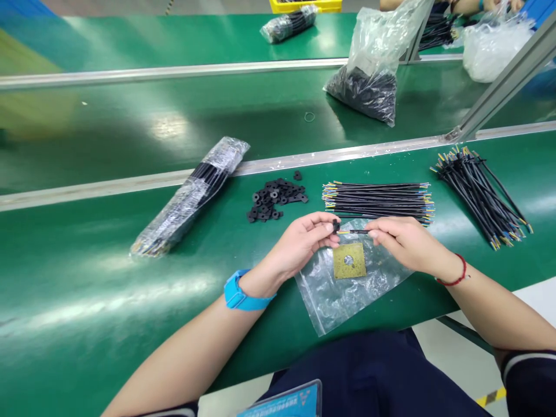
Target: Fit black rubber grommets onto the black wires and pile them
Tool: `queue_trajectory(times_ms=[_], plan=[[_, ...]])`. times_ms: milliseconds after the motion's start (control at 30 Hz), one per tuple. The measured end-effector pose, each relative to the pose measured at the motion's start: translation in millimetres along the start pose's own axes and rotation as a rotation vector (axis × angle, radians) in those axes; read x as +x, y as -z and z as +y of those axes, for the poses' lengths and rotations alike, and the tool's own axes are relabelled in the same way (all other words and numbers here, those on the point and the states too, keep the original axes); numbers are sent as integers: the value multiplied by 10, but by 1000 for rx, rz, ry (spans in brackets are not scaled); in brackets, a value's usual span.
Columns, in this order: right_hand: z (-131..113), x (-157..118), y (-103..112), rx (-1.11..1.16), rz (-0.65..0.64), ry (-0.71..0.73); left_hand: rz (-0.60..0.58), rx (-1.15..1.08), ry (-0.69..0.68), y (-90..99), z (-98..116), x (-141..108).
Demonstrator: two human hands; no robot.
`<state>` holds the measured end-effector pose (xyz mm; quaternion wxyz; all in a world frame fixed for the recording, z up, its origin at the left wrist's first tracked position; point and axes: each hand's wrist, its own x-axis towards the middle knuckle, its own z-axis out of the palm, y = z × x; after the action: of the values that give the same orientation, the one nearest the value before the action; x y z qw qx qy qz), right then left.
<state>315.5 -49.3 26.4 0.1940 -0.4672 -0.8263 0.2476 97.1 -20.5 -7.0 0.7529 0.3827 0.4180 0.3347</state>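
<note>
Between thumb and fingers my left hand (310,238) pinches a small black plastic part (336,226). My right hand (406,240) grips a short black cable (358,231), whose bare coloured wire ends point left and meet the part. Both hands are just above a clear plastic bag (324,298) with a square yellowish plate (350,269) on it; a round hole is in the plate's middle. Behind my hands lies a row of cut black cables (377,197). Left of that row is a loose heap of black plastic parts (278,197).
A plastic-wrapped cable bundle (191,197) lies at left, and a loose cable pile (480,197) at right. Beyond a metal rail (304,157) stands a bag of black parts (369,87). A slanted metal post (504,81) rises at right. Another person's hands (504,4) are at the far right.
</note>
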Motion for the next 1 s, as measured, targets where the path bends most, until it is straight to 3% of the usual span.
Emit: queue_trajectory(times_ms=[267,433,600,833,933,1000], plan=[[13,48,-80,-32,63,-1,-6,-15,-37,9,64,-67],[5,30,-131,-80,33,-10,52,231,-180,14,23,-64],[-1,37,-230,-60,-1,-20,-11,380,-206,-36,-11,-106],[-10,-10,-275,-191,58,-2,106,364,-230,-84,-92,-98],[-21,-23,-247,-170,-38,-29,64,490,-258,-70,-97,-114],[-28,-19,-220,-4,-155,-59,18,614,-308,-52,-80,-131]])
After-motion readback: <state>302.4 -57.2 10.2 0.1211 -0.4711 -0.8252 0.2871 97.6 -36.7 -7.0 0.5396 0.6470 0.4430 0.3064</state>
